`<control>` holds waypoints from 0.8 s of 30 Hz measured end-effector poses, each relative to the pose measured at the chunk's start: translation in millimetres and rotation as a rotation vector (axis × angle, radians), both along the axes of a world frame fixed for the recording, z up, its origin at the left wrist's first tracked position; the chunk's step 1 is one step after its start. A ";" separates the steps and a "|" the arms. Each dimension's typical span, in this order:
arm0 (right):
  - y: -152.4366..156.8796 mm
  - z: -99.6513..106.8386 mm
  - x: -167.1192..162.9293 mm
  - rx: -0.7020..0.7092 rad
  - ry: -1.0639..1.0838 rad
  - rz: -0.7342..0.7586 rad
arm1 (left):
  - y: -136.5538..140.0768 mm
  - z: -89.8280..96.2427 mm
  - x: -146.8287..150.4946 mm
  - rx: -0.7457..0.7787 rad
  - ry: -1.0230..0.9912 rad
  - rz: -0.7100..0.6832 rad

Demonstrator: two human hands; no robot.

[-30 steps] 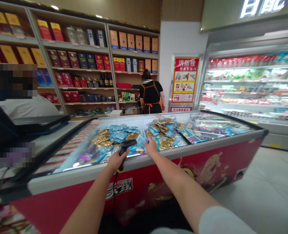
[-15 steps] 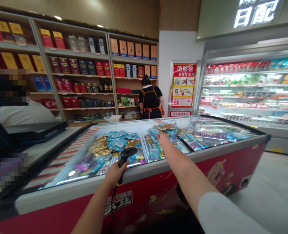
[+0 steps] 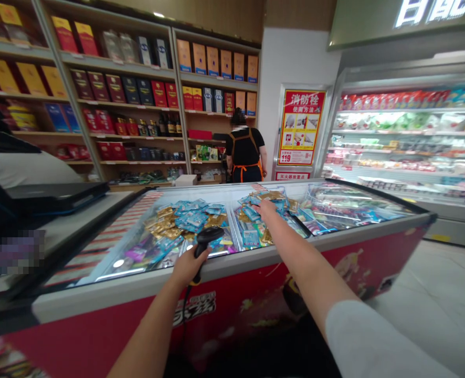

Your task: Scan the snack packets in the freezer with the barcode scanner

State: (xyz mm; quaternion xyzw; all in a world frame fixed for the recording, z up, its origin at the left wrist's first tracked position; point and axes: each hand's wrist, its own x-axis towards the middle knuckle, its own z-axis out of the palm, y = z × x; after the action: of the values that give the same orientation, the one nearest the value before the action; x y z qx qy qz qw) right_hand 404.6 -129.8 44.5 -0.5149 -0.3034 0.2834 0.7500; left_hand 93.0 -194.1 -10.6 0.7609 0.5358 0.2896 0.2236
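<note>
My left hand (image 3: 189,266) is wrapped round the handle of a black barcode scanner (image 3: 207,237), held above the near rim of a chest freezer (image 3: 256,258). A cable hangs from its handle. My right hand (image 3: 267,207) reaches over the freezer to a pile of blue and gold packets (image 3: 252,212) on the right. Its fingers look apart, at the packets' edge; nothing shows clearly between them. Left of the white divider lies another pile of blue packets (image 3: 193,216) and gold packets (image 3: 164,223).
A counter (image 3: 118,205) with a dark device stands at the left, a person in white behind it. Beyond the freezer, a person in an apron (image 3: 246,152) faces shelves (image 3: 138,105) of boxes. A lit refrigerated display (image 3: 409,136) is at the right.
The view has tilted down slightly. My right hand still reaches to the right-hand pile, its fingers a little more spread. The scanner stays in my left hand.
</note>
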 end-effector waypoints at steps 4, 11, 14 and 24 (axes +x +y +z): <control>-32.5 -17.5 -5.4 -0.201 -0.348 -0.025 | -0.3 0.3 1.3 0.004 0.001 0.001; -74.7 -32.9 -29.3 -0.624 -1.297 0.024 | -4.8 4.5 3.1 -0.010 -0.041 0.007; -80.9 -36.6 -44.4 -0.706 -1.411 0.022 | -6.0 5.3 3.3 -0.014 -0.029 0.013; -73.6 -56.8 -64.4 -0.498 -1.045 0.116 | -7.5 7.3 0.6 -0.005 -0.067 -0.022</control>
State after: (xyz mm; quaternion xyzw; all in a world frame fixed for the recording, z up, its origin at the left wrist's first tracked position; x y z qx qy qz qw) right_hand 340.2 -203.3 -12.3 -0.7299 -0.5852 0.0950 0.3402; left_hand 93.6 -201.6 -3.3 0.7562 0.5203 0.3111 0.2463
